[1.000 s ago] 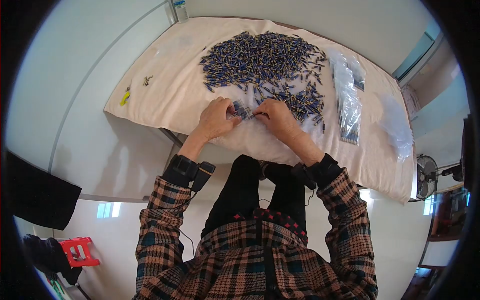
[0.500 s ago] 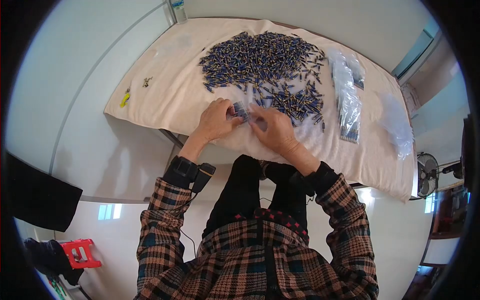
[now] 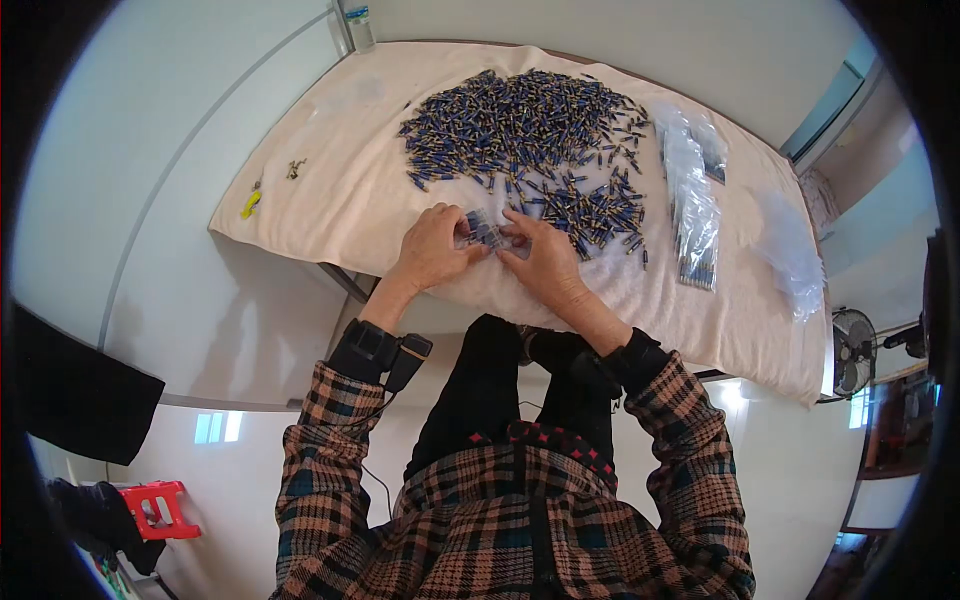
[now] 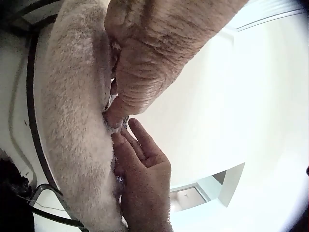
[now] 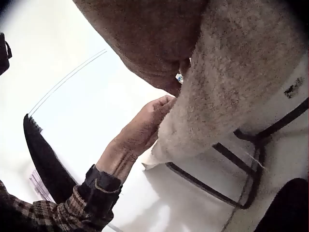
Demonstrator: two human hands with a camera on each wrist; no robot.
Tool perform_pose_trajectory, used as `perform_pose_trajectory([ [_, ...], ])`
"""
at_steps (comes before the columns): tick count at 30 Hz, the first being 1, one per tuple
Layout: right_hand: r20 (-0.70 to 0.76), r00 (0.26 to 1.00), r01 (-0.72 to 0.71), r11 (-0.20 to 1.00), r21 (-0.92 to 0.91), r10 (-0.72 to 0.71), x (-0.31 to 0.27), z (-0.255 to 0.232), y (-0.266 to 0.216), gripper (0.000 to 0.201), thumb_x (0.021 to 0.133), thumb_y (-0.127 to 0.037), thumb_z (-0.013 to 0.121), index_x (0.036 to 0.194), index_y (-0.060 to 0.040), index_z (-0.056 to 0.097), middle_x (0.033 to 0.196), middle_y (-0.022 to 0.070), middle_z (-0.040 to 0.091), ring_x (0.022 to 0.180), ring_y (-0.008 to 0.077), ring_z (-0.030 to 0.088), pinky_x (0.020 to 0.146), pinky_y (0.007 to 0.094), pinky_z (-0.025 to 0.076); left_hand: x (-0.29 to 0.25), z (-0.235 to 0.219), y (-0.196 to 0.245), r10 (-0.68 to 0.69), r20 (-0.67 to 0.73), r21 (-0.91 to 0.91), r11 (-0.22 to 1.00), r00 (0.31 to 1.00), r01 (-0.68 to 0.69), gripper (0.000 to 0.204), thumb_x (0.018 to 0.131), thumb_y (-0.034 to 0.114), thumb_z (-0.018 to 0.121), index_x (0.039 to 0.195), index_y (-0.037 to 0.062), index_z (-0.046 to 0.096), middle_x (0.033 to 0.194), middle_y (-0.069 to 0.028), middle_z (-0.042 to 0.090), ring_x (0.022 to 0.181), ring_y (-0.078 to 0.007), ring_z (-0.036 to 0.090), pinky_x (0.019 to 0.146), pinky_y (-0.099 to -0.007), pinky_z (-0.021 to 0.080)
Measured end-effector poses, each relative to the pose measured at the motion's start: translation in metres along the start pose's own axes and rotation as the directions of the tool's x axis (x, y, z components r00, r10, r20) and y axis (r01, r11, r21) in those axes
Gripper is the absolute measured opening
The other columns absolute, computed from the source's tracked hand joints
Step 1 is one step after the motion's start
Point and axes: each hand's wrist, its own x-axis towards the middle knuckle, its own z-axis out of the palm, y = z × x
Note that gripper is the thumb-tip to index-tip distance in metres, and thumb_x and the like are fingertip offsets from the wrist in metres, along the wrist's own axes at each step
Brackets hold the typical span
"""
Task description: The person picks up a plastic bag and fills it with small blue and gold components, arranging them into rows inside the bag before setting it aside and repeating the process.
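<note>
In the head view, a small clear plastic bag (image 3: 484, 229) with several blue pieces inside lies between the two hands at the table's near side. My left hand (image 3: 433, 247) grips its left side, thumb below and fingers above. My right hand (image 3: 548, 263) holds the bag's right edge, forefinger at the upper corner and thumb at the lower one. Just beyond is a smaller heap of blue-and-gold cylindrical pieces (image 3: 597, 212), next to a large heap of the same pieces (image 3: 515, 120). Both wrist views show the hands close over the cloth, with the bag mostly hidden.
A cream cloth (image 3: 330, 190) covers the table. To the right lie filled clear bags (image 3: 697, 235) and a stack of flat plastic bags (image 3: 790, 255). A yellow item (image 3: 251, 203) and small metal bits (image 3: 296, 168) sit at the left. A bottle (image 3: 361, 30) stands at the far left corner.
My right hand has drawn its fingers back from the bag's opening, and its thumb and forefinger have spread along the right edge. The left hand keeps its grip.
</note>
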Motion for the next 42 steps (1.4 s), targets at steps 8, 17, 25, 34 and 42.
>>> perform_pose_trajectory([
  [8, 0.056, 0.992, -0.114, 0.992, 0.046, 0.111, 0.002, 0.001, -0.005, 0.049, 0.071, -0.014, 0.072, 0.117, -0.0038, 0.058, 0.096, 0.0095, 0.068, 0.079, 0.02, 0.065, 0.073, 0.0306, 0.051, -0.001, -0.001, 0.001, -0.022, 0.023, 0.0, 1.0, 0.999, 0.022, 0.039, 0.066, 0.031, 0.077, 0.084, 0.004, 0.055, 0.088, -0.0102, 0.055, 0.086, -0.0279, 0.053, 0.076, -0.0371, 0.044],
  [17, 0.004, 0.995, -0.104, 0.99, 0.097, 0.104, 0.004, 0.001, -0.005, 0.048, 0.07, -0.013, 0.073, 0.115, -0.0032, 0.059, 0.097, 0.0111, 0.068, 0.077, 0.0199, 0.065, 0.073, 0.0296, 0.051, -0.002, 0.0, 0.001, -0.013, 0.007, -0.001, 1.0, 1.0, 0.013, 0.042, 0.064, 0.033, 0.079, 0.083, 0.0044, 0.054, 0.087, -0.0097, 0.055, 0.085, -0.0275, 0.053, 0.075, -0.037, 0.043],
  [25, 0.047, 0.989, -0.142, 0.985, 0.099, 0.138, 0.012, 0.001, -0.005, 0.05, 0.068, -0.013, 0.073, 0.115, -0.0038, 0.059, 0.094, 0.0107, 0.068, 0.076, 0.0192, 0.064, 0.071, 0.0296, 0.05, -0.003, 0.001, -0.001, 0.029, -0.021, 0.015, 0.999, 0.999, -0.028, 0.043, 0.063, 0.032, 0.08, 0.083, 0.0039, 0.055, 0.085, -0.0103, 0.055, 0.082, -0.0276, 0.054, 0.073, -0.0366, 0.044],
  [34, 0.086, 0.993, -0.087, 0.996, 0.032, 0.084, 0.016, 0.0, -0.003, 0.046, 0.067, -0.015, 0.072, 0.112, -0.0071, 0.062, 0.089, 0.0096, 0.068, 0.077, 0.0236, 0.064, 0.069, 0.0332, 0.051, 0.0, 0.0, -0.006, -0.025, 0.034, -0.084, 0.996, 0.999, 0.028, 0.038, 0.066, 0.032, 0.076, 0.083, 0.004, 0.059, 0.089, -0.0111, 0.056, 0.089, -0.0287, 0.054, 0.078, -0.0379, 0.045],
  [42, 0.065, 0.992, -0.116, 0.985, 0.126, 0.109, 0.014, 0.003, -0.003, 0.045, 0.069, -0.011, 0.071, 0.113, -0.0066, 0.061, 0.091, 0.0105, 0.068, 0.072, 0.0218, 0.065, 0.068, 0.0313, 0.051, -0.002, -0.001, -0.01, 0.025, 0.035, -0.117, 0.993, 0.999, -0.021, 0.032, 0.067, 0.025, 0.076, 0.084, 0.0031, 0.059, 0.086, -0.0117, 0.057, 0.082, -0.0278, 0.056, 0.074, -0.0358, 0.046],
])
